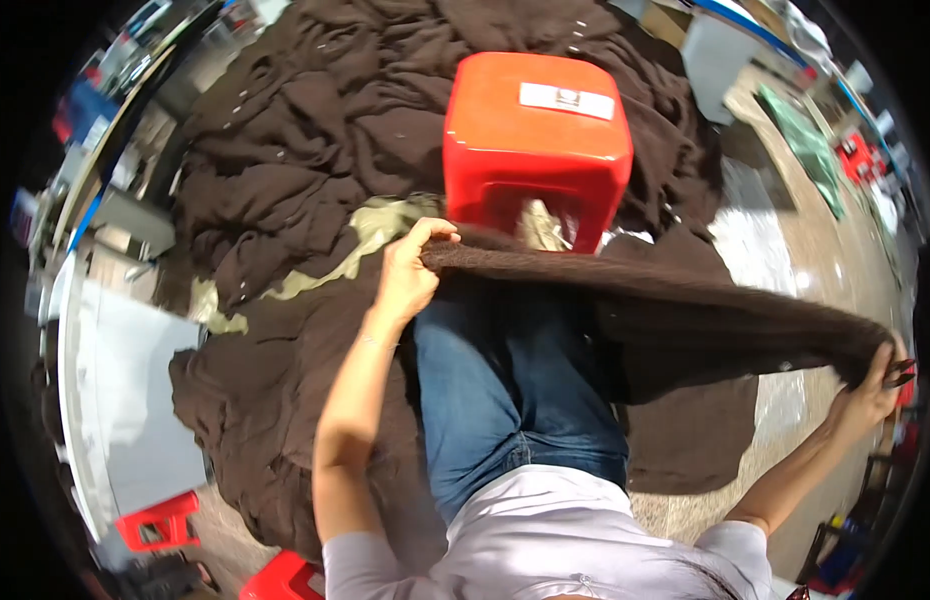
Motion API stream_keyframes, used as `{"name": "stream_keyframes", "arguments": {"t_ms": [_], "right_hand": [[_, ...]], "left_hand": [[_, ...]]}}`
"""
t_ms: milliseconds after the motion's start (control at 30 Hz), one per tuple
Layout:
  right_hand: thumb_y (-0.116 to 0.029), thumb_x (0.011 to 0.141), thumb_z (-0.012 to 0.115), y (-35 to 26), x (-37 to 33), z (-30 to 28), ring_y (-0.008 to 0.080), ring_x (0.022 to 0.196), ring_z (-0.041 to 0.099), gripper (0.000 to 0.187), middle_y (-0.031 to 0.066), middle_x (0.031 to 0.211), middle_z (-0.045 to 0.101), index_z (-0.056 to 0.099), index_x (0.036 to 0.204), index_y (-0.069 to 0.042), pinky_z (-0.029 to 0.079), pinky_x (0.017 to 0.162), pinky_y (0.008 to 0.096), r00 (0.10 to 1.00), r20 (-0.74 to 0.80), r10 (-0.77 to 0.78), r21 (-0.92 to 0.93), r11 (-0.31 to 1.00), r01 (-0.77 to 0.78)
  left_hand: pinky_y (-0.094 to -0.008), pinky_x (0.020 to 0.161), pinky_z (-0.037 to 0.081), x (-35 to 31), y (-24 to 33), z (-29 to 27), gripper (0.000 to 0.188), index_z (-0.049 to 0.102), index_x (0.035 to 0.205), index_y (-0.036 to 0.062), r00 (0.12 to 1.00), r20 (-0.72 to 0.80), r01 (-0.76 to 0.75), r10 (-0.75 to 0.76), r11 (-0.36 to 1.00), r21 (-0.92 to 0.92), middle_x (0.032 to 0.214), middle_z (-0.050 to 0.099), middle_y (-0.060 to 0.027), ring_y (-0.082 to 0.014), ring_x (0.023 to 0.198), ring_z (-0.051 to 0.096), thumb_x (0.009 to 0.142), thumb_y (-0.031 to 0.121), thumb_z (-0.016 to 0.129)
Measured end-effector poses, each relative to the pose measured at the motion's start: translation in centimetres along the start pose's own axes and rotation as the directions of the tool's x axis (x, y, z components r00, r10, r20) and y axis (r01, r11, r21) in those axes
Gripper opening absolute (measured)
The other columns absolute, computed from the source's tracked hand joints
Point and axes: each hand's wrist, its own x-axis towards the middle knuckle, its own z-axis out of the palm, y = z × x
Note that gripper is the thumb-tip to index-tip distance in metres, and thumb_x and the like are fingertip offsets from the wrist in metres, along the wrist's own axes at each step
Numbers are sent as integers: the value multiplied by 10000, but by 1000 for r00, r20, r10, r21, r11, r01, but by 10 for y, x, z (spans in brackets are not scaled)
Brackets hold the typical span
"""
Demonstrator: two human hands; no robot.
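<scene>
A long dark brown piece of fabric [665, 285] stretches across my lap, its upper edge pulled fairly straight between my two hands. My left hand [410, 272] is closed on one end, just in front of the red plastic stool [540, 135]. Far out to the right, my right hand [873, 388] grips the other end. A small dark pointed thing [899, 374] shows at its fingers, too small to name. The fabric's lower part hangs over my jeans, and its far side is hidden.
A large heap of brown fabric [285, 140] spreads behind and left of the stool. Beige cloth scraps [370, 235] lie among it. A white-topped table [135, 390] stands left, with small red stools [157, 522] below. Clear plastic sheeting [750, 245] and green cloth [805, 145] lie right.
</scene>
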Motion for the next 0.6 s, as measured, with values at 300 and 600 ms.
{"name": "stream_keyframes", "arguments": {"t_ms": [300, 600], "right_hand": [[-170, 938, 646, 52, 165, -127, 133, 907, 628, 253, 38, 992, 684, 666, 1116, 9, 492, 808, 252, 997, -80, 4, -149, 989, -16], [-138, 931, 645, 57, 257, -294, 131, 926, 609, 250, 51, 1010, 662, 655, 1148, -15, 486, 819, 265, 932, -44, -359, -456, 837, 301]], "left_hand": [[-478, 750, 482, 156, 179, 114, 226, 632, 916, 68, 697, 717, -557, 28, 650, 517, 891, 666, -188, -397, 906, 628, 926, 285, 570], [-309, 827, 494, 259, 265, 296, 290, 682, 1001, 22, 811, 228, -462, 539, 829, -315, 939, 703, -154, -255, 910, 664, 794, -9, 482]]}}
